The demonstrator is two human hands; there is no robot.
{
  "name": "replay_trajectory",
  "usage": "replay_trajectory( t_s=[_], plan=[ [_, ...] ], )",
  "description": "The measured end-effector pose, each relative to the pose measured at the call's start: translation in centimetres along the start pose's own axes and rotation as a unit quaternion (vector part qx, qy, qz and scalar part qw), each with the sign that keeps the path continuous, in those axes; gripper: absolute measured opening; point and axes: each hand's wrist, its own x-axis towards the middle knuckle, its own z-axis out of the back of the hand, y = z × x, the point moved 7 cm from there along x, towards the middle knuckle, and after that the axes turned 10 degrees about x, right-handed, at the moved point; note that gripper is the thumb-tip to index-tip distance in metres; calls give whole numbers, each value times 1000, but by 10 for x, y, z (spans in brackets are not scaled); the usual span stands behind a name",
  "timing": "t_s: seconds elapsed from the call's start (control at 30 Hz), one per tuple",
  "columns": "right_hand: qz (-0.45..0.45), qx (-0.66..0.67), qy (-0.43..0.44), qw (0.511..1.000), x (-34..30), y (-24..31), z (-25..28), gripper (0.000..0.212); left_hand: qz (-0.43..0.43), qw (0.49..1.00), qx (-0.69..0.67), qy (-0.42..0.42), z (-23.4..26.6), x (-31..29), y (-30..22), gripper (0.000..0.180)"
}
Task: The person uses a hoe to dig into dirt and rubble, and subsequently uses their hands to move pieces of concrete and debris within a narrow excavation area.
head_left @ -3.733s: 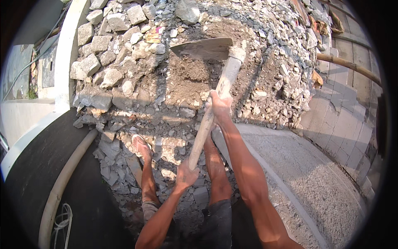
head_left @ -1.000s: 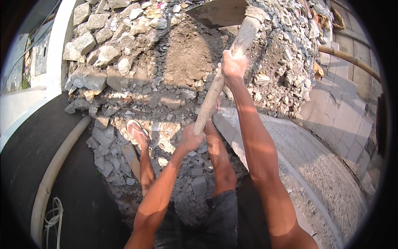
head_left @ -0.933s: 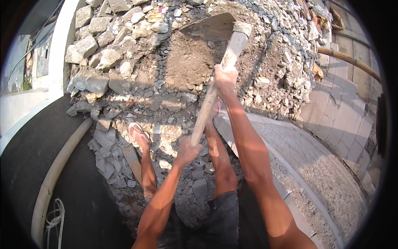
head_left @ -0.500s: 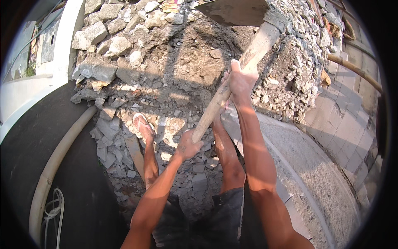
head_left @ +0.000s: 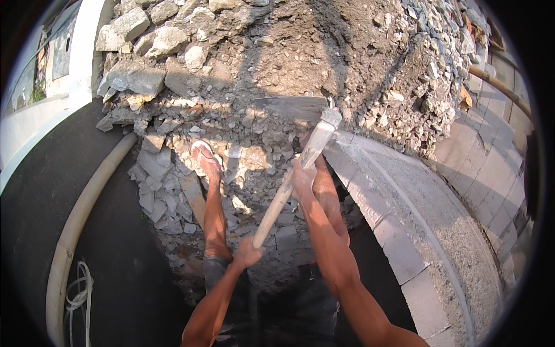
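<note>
- At centre frame, a hoe (head_left: 300, 139) w/ a wooden handle (head_left: 286, 188) slants from near-left up to far-right; its flat metal blade (head_left: 289, 107) points left, resting on the rubble at the foot of the heap.
- Right hand (head_left: 302, 173) is wrapped tight round the handle about midway up, just below the hoe's head.
- Left hand (head_left: 250, 252) is closed round the handle's near end (fingers mostly hidden, but the grip is plain).
- Both forearms come in from the lower edge, right arm more stretched out.
- Rubble heap (head_left: 277, 63) fills the far part: big pale stone chunks far left, brown dirt in the middle, finer gravel far right.
- Person's left foot in a sandal (head_left: 206, 159) stands on broken stones left of the blade; right leg is just beside the handle, partly behind the right arm.
- Grey concrete curb (head_left: 399, 214) curves along the right.
- Pale pipe (head_left: 81, 214) runs down the left over dark ground, w/ a coil of thin cord (head_left: 78, 295) near its lower end.
</note>
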Motion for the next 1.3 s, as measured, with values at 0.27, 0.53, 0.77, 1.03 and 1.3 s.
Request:
replay_trajectory(
  t_s=[0.27, 0.53, 0.77, 1.03, 1.3],
  plan=[
    [157, -18, 70, 985, -16, 138, -46, 24, -131, 977, 30, -168, 51, -7, -112, 49],
    [277, -380, -11, 883, 20, 134, -156, 45, -211, 927, -177, -254, 65, 45, -108, 27],
    [117, -246, 5, 962, 0, 54, -55, 37, -58, 974, -42, -216, 3, 13, -35, 36],
    [283, -176, 64, 940, 7, 263, -110, 21, -258, 923, -67, -279, 105, -2, -217, 39],
    [418, -189, 176, 871, 59, 510, -355, 57, -371, 852, -80, -360, 337, 9, -490, 35]
  ],
)
